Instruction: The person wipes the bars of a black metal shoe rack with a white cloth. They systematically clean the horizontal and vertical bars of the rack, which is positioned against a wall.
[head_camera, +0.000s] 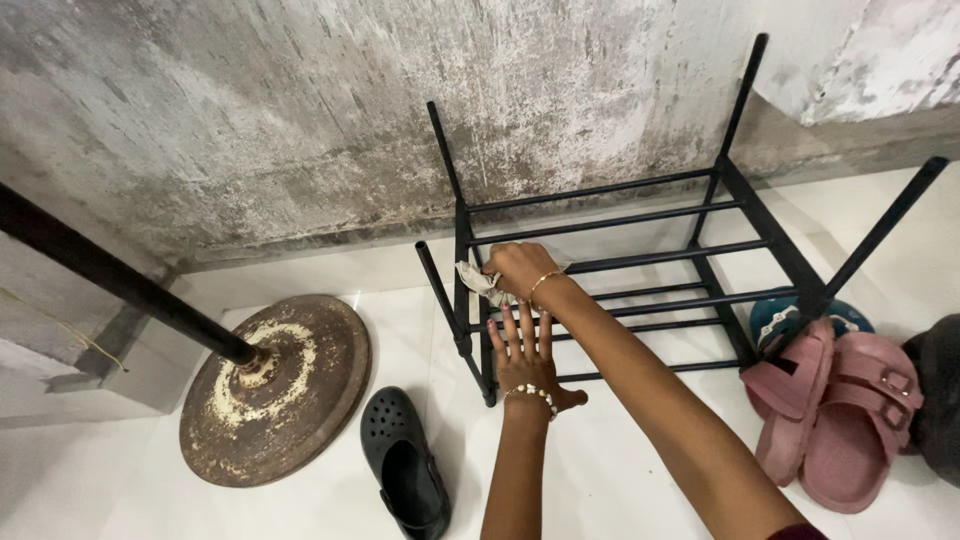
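Observation:
A black metal shoe rack (640, 215) stands on the white tiled floor against a stained concrete wall. My right hand (520, 268) reaches in from the lower right and grips a crumpled grey cloth (476, 280), pressed against a bar near the rack's left end. My left hand (527, 362) lies flat with fingers spread on the rack's lower front bars, just below the right hand. Both wrists carry beaded bracelets.
A rusty round base (300, 400) with a black pole (110, 275) stands to the left. A black clog (405, 465) lies near my left arm. Pink sandals (845, 410), a teal shoe (778, 315) and a dark object (938, 390) sit at the rack's right.

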